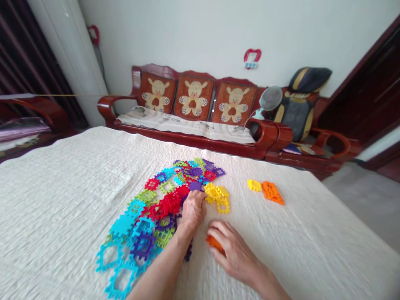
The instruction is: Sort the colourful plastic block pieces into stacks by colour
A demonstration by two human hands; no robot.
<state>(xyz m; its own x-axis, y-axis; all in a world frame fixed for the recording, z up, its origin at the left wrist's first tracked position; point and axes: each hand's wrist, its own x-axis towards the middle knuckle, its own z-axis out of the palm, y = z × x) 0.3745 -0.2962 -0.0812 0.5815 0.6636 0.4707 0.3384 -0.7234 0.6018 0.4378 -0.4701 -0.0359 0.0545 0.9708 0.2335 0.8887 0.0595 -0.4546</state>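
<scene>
A pile of colourful plastic interlocking tiles (156,204) in blue, red, green, purple and yellow lies spread on a cream quilted cover (62,200). My left hand (193,208) reaches into the pile, fingers curled at a purple piece (195,186) beside several yellow pieces (217,196). My right hand (233,248) rests on the cover just right of it, closed over an orange piece (214,242) that shows under the fingers. Apart to the right lie a yellow piece (254,185) and joined orange pieces (272,192).
Behind the covered surface stands a red wooden sofa (193,104) with bear-print cushions. A fan and a dark bag (300,100) sit at its right end. A white column (68,54) and dark curtain are at the left; floor shows at the right.
</scene>
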